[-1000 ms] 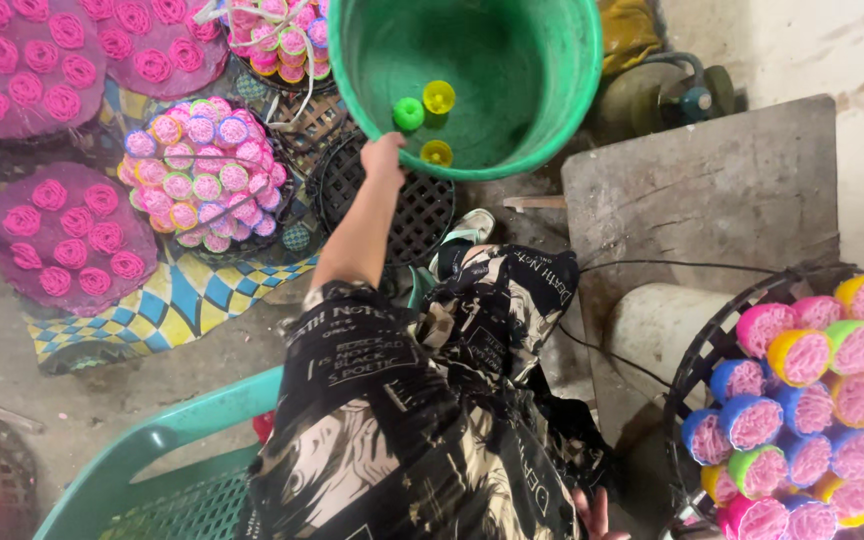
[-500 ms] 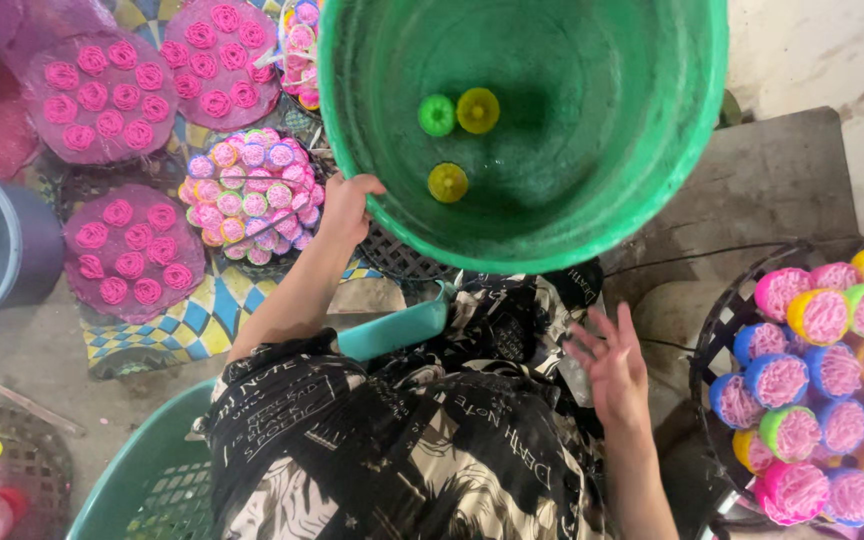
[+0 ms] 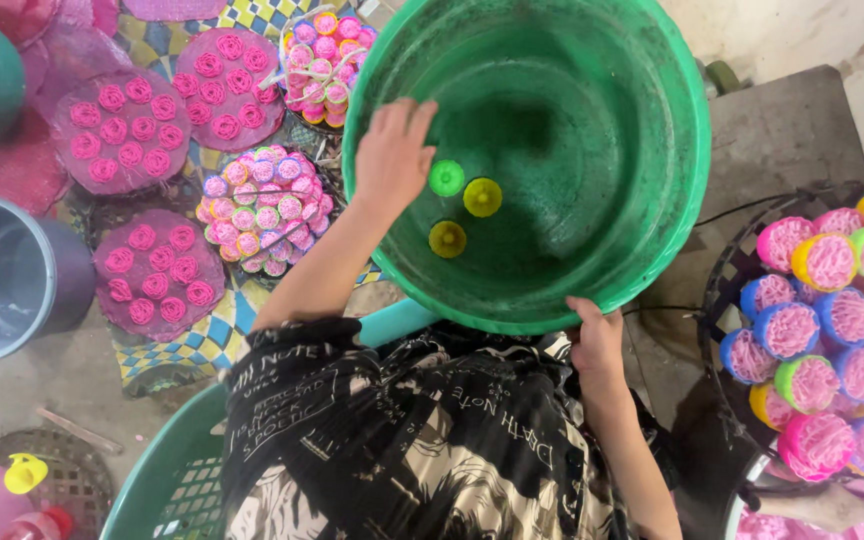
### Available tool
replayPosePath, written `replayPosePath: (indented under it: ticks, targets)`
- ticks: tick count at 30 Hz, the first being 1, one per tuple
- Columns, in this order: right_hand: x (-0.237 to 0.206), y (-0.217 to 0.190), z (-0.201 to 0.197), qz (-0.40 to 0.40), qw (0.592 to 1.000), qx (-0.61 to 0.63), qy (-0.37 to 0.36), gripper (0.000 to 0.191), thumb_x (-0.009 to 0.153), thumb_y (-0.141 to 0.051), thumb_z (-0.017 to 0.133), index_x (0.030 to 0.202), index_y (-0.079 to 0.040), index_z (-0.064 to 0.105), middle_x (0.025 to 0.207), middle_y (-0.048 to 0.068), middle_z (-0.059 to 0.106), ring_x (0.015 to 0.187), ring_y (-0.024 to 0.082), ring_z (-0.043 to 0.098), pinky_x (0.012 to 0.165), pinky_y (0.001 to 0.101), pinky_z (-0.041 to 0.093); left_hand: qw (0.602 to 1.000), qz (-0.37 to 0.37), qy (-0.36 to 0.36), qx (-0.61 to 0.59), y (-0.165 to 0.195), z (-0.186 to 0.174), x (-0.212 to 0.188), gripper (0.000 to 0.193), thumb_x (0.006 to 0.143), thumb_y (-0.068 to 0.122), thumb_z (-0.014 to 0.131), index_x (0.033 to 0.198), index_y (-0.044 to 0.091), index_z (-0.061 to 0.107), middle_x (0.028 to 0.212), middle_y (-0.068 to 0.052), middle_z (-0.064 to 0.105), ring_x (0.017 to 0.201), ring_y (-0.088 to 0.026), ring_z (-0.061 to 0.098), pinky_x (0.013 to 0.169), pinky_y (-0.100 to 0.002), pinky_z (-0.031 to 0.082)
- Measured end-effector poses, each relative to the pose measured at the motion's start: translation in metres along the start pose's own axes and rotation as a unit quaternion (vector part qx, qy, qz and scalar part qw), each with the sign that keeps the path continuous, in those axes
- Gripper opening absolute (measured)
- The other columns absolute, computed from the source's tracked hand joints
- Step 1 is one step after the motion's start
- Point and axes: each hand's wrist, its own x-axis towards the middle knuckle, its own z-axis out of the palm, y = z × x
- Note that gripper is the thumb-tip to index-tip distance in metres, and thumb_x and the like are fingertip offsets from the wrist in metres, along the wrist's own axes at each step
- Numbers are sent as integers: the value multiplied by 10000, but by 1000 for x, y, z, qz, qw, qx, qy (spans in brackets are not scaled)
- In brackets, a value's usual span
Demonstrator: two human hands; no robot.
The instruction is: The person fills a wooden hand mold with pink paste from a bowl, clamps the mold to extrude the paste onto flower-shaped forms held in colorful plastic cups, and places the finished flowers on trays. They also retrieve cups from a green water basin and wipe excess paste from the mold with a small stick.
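Fingers [image 3: 414, 118] of your left hand [image 3: 392, 160] are spreading inside the green basin [image 3: 672, 200], hovering beside three small caps [image 3: 447, 178]; your right hand [image 3: 597, 340] is gripping the basin's near rim, its fingertips hiding underneath.

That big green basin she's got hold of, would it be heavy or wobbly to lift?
Probably light: the green basin looks like thin plastic and holds only three small round caps. It may flex a little, since the right hand grips just the near rim while the left hand reaches inside. Tilted, the caps would likely slide around its smooth bottom.
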Motion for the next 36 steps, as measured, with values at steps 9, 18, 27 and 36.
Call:
replayPosePath:
  ticks: [9,18,27,36]
  targets:
    - [-15,-3,-4,13,999,27,-13,337,846,14,659,1177,58,616,1072,120,711,930,254,708,752,381,615,917,-21,-396,42,27,109,47,898,639,254,968,1368,71,477,1438,-141,424,1265,-422,516,1006,-469,517]
    - [-7,-1,-13,17,999,29,-16,301,858,13,662,1154,54,631,1061,124,708,927,253,698,777,389,586,944,-47,-295,-142,17,92,58,726,699,304,904,1349,229,589,1355,-173,421,1250,-404,486,1046,-471,467]
    - [-2,-2,-16,15,999,26,-38,325,870,-1,672,1186,58,625,1083,132,702,952,263,688,785,394,579,898,246,-300,-207,32,99,41,379,712,212,885,857,33,585,1448,-173,448,1327,-364,492,1082,-419,451]
    - [-4,-4,-14,21,999,28,-41,357,872,-9,663,1219,53,602,1118,135,689,982,270,694,797,406,597,902,275,-316,-105,48,129,20,731,739,105,839,1385,97,496,1415,-125,502,1329,-364,499,1072,-447,471]
